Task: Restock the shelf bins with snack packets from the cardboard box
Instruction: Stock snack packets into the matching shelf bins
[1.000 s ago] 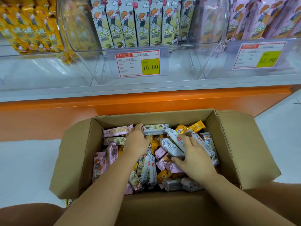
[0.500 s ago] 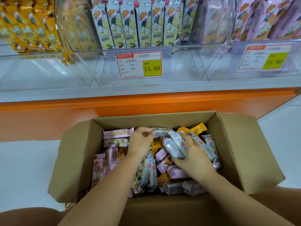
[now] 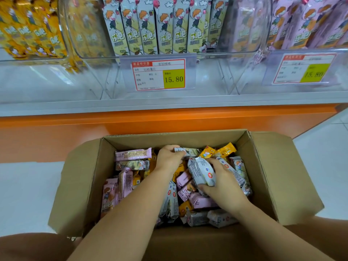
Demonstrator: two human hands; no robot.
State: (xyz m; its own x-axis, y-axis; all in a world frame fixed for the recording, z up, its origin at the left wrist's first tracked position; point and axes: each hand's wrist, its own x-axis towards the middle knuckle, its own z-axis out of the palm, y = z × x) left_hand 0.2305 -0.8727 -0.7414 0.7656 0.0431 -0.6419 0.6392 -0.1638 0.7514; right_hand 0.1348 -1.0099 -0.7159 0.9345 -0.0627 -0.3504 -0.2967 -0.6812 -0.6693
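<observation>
An open cardboard box (image 3: 282, 178) on the floor holds several mixed snack packets in pink, yellow and pale grey-green. My right hand (image 3: 224, 183) is inside it, closed on a small stack of pale grey-green packets (image 3: 201, 171) lifted a little off the pile. My left hand (image 3: 167, 159) is at the box's far side, fingers closed on another pale grey-green packet (image 3: 190, 151) lying there. Above, a clear shelf bin (image 3: 169, 53) holds upright packets of the same pale design.
A yellow-packet bin (image 3: 28, 34) stands at the left and a pink-packet bin (image 3: 310, 25) at the right. Price tags (image 3: 159, 75) hang on the bin fronts. An orange shelf base (image 3: 169, 117) runs behind the box. White floor tiles lie on both sides.
My right hand has gathered the pale packets and raised them slightly. My left hand closed on the packet at the far side. The view moved closer to the shelf.
</observation>
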